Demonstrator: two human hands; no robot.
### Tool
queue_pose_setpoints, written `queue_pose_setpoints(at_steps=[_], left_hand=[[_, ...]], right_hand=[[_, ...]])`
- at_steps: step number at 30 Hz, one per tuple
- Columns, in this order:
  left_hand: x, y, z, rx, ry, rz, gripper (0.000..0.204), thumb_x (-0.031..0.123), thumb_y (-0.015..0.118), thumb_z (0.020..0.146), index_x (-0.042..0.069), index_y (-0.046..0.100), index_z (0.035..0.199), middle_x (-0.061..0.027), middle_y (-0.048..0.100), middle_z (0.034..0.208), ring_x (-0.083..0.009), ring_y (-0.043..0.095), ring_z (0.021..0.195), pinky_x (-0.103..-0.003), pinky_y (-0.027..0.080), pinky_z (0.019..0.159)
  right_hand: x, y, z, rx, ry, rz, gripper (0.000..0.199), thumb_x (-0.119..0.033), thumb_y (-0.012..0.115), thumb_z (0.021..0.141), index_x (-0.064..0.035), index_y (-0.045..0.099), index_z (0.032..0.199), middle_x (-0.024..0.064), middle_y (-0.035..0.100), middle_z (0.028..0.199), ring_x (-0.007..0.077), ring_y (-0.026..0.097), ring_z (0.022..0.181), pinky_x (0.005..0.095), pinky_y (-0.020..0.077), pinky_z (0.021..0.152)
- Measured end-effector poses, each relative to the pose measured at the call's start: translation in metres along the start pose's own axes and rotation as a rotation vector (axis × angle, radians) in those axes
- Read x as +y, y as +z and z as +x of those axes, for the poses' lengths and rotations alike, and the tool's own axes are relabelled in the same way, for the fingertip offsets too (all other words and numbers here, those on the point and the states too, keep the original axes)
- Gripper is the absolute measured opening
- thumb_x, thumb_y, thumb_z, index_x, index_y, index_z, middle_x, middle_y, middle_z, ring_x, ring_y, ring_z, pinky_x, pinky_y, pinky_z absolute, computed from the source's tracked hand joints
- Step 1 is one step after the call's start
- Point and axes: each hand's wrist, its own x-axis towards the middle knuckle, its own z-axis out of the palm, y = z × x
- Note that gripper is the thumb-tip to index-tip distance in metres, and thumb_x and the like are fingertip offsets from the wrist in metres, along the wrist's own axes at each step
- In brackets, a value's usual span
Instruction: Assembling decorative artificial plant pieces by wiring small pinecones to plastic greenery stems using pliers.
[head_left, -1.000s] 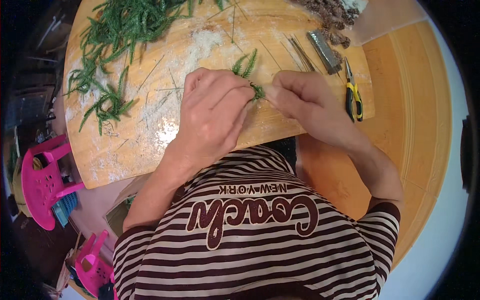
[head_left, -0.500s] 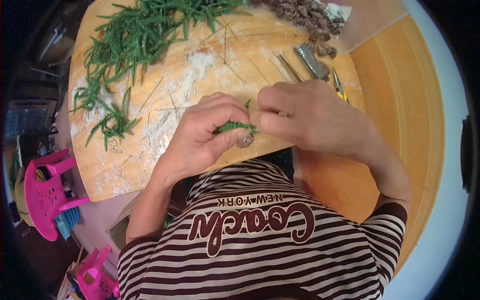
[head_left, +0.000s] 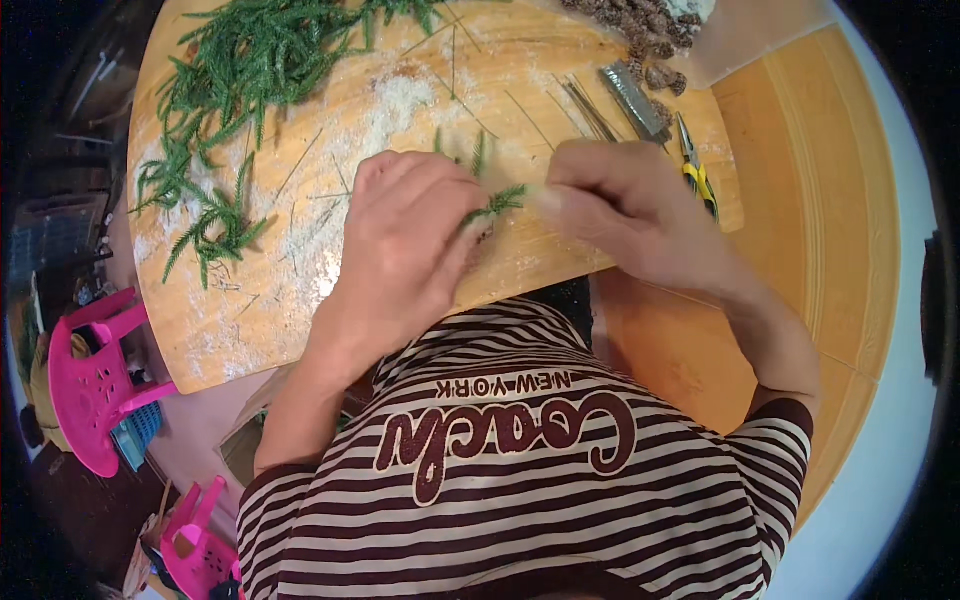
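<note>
My left hand [head_left: 405, 225] is closed around a small green artificial pine sprig [head_left: 505, 199], its needled tips poking out past the fingers. A dark bit beneath those fingers is mostly hidden. To the right, my right hand [head_left: 630, 200] has its fingers curled and its thumb and forefinger pressed together beside the sprig's tip; anything between them is too blurred to name. Both hands hover over the near edge of the wooden table [head_left: 230, 340]. Yellow-and-black pliers [head_left: 692, 165] lie just beyond my right hand.
A heap of green sprigs [head_left: 260, 60] covers the far left, with a loose sprig [head_left: 225, 235] nearer. Pine cones [head_left: 640, 25] are piled far right. Thin wires [head_left: 590, 110] lie beside a silvery block [head_left: 635, 100]. White powder [head_left: 400, 100] is scattered about. A pink stool [head_left: 90, 400] stands left of the table.
My left hand has turned over, its back now upward and covering the pine cone seen before. My right hand has drawn away to the right, leaving a gap between the hands.
</note>
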Motion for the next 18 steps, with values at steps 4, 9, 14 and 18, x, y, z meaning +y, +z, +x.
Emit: queue_pose_setpoints(at_steps=[4, 9, 14, 18], left_hand=[[-0.007, -0.006, -0.001, -0.026, -0.092, -0.256, 0.015, 0.001, 0.068, 0.070, 0.001, 0.060, 0.083, -0.0094, 0.059, 0.082, -0.0275, 0.057, 0.081, -0.036, 0.040, 0.079], [-0.005, -0.007, 0.001, -0.131, -0.127, -0.462, 0.015, 0.002, 0.068, 0.070, 0.002, 0.061, 0.083, -0.0094, 0.059, 0.081, -0.0271, 0.057, 0.081, -0.036, 0.040, 0.080], [-0.003, -0.010, 0.000, -0.171, -0.077, -0.453, 0.015, 0.002, 0.068, 0.070, 0.002, 0.061, 0.083, -0.0094, 0.059, 0.081, -0.0269, 0.057, 0.081, -0.036, 0.040, 0.081], [0.001, -0.009, -0.004, -0.152, -0.076, -0.372, 0.015, 0.001, 0.068, 0.070, 0.002, 0.060, 0.082, -0.0092, 0.058, 0.079, -0.0266, 0.057, 0.080, -0.036, 0.040, 0.079]], right_hand=[[-0.010, -0.006, 0.004, 0.054, -0.277, -0.306, 0.018, -0.009, 0.064, 0.075, -0.0038, 0.054, 0.089, 0.0043, 0.049, 0.074, 0.0208, 0.052, 0.057, 0.0348, 0.0406, 0.049], [-0.008, -0.002, 0.009, 0.009, -0.567, -0.604, 0.019, -0.011, 0.062, 0.072, -0.0057, 0.054, 0.088, 0.0019, 0.046, 0.072, 0.0180, 0.052, 0.058, 0.0307, 0.0415, 0.046], [-0.009, -0.002, 0.012, -0.025, -0.652, -0.690, 0.018, -0.012, 0.059, 0.069, -0.0071, 0.052, 0.085, 0.0017, 0.043, 0.071, 0.0170, 0.052, 0.057, 0.0289, 0.0420, 0.045], [-0.006, 0.003, 0.012, -0.068, -0.652, -0.735, 0.014, -0.014, 0.057, 0.069, -0.0082, 0.050, 0.080, 0.0018, 0.044, 0.071, 0.0172, 0.052, 0.057, 0.0292, 0.0433, 0.046]])
